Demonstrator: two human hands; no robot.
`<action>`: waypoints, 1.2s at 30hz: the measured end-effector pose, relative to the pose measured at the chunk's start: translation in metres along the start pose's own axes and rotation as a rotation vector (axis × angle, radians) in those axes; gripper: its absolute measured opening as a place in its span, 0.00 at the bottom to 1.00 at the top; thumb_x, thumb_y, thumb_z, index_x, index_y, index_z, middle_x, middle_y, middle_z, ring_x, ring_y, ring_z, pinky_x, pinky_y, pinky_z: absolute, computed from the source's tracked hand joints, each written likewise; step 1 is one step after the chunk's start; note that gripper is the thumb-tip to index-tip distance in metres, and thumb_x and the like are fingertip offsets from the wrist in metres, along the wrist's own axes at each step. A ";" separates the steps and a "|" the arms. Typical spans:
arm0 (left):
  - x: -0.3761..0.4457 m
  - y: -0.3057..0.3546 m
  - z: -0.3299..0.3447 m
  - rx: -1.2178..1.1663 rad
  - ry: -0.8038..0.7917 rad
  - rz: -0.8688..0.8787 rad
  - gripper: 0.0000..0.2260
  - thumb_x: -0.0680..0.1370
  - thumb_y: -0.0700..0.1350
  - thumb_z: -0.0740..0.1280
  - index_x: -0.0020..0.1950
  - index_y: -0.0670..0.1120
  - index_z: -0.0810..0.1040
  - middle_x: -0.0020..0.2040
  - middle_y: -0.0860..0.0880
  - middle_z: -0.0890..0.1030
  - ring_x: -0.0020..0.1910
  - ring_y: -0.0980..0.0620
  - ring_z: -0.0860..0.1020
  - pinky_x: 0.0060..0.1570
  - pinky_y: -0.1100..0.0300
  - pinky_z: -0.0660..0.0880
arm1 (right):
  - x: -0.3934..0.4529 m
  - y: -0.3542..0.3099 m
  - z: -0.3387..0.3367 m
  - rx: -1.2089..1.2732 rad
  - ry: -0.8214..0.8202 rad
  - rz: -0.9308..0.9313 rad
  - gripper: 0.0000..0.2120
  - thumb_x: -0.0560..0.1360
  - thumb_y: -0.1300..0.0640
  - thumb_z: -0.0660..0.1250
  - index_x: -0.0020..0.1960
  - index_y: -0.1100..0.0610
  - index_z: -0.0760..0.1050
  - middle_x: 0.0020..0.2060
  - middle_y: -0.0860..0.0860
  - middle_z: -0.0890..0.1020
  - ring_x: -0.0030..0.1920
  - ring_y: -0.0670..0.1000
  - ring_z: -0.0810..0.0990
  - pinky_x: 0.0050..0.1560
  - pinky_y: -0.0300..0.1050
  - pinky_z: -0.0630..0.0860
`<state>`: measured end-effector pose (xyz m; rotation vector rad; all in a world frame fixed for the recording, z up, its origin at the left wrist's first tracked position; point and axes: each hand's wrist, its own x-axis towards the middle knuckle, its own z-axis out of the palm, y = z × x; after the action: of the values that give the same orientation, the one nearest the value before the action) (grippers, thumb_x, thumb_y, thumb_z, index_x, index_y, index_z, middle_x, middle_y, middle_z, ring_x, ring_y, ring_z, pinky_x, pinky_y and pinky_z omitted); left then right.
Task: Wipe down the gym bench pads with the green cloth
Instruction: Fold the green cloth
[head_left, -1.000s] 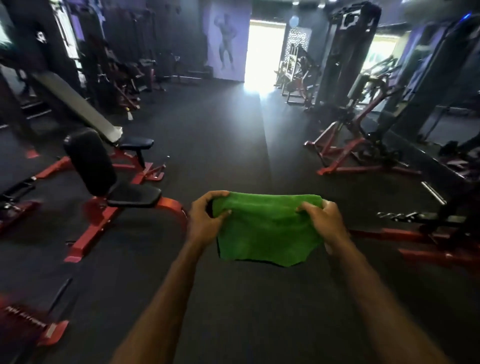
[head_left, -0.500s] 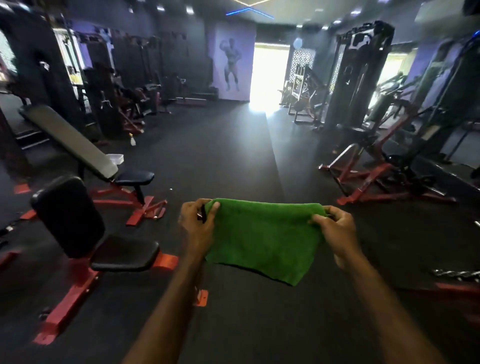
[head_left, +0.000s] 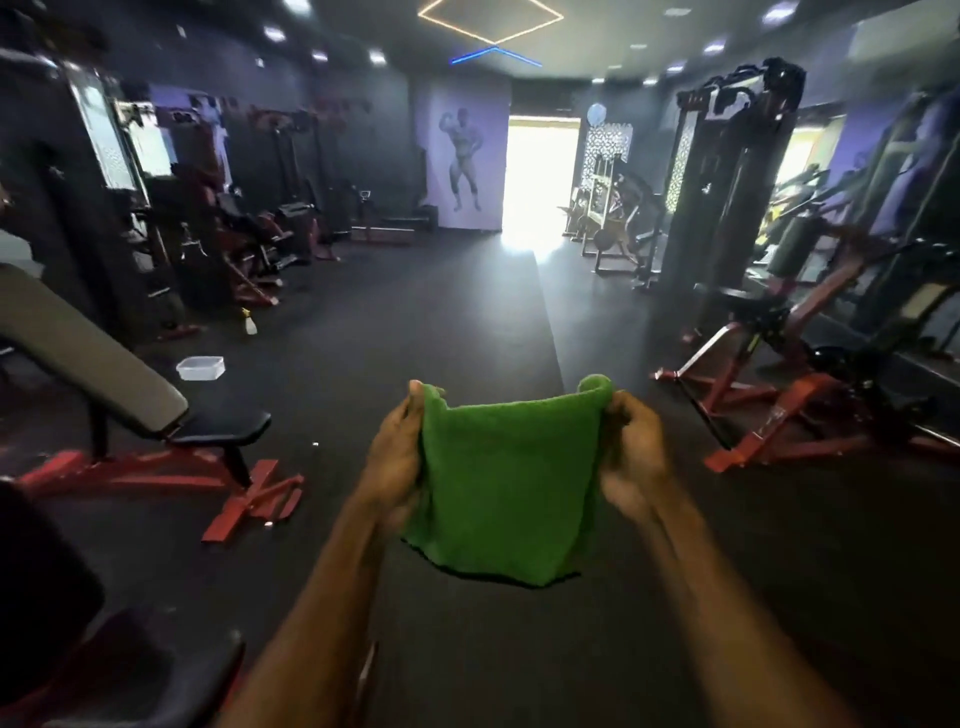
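Hands, left (head_left: 395, 457) and right (head_left: 631, 457), grip green cloth (head_left: 509, 483) taut; any labels seemingly blurred.

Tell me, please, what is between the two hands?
In the head view the green cloth hangs stretched between the left hand and the right hand; each grips an upper corner.

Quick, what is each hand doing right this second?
Left hand: closed, gripping the left edge of the green terry cloth.
Right hand: closed, gripping the cloth's right edge.
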<state>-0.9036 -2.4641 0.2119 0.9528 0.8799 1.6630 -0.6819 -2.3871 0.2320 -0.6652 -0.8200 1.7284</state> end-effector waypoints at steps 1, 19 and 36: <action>0.027 0.002 0.006 -0.084 -0.122 -0.069 0.19 0.73 0.66 0.73 0.44 0.50 0.78 0.35 0.50 0.77 0.33 0.53 0.79 0.36 0.57 0.79 | 0.027 -0.010 0.003 0.015 -0.100 0.088 0.10 0.73 0.55 0.64 0.37 0.55 0.81 0.33 0.54 0.81 0.33 0.53 0.81 0.39 0.45 0.80; 0.472 -0.082 -0.035 0.114 0.236 0.269 0.10 0.85 0.38 0.64 0.44 0.45 0.74 0.35 0.53 0.79 0.36 0.56 0.78 0.38 0.60 0.78 | 0.481 0.029 0.082 -0.176 -0.362 -0.060 0.14 0.74 0.66 0.67 0.59 0.62 0.77 0.51 0.61 0.84 0.49 0.56 0.86 0.48 0.46 0.83; 0.857 -0.067 -0.256 0.169 0.707 0.165 0.23 0.72 0.59 0.76 0.58 0.44 0.79 0.50 0.44 0.85 0.46 0.50 0.85 0.46 0.52 0.84 | 0.917 0.126 0.184 -0.829 -0.579 -0.297 0.25 0.68 0.59 0.82 0.63 0.50 0.79 0.55 0.47 0.85 0.52 0.47 0.84 0.49 0.40 0.82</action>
<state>-1.2821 -1.6506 0.1981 0.5429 1.4541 2.1389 -1.1555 -1.5713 0.2079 -0.5205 -1.9871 1.2711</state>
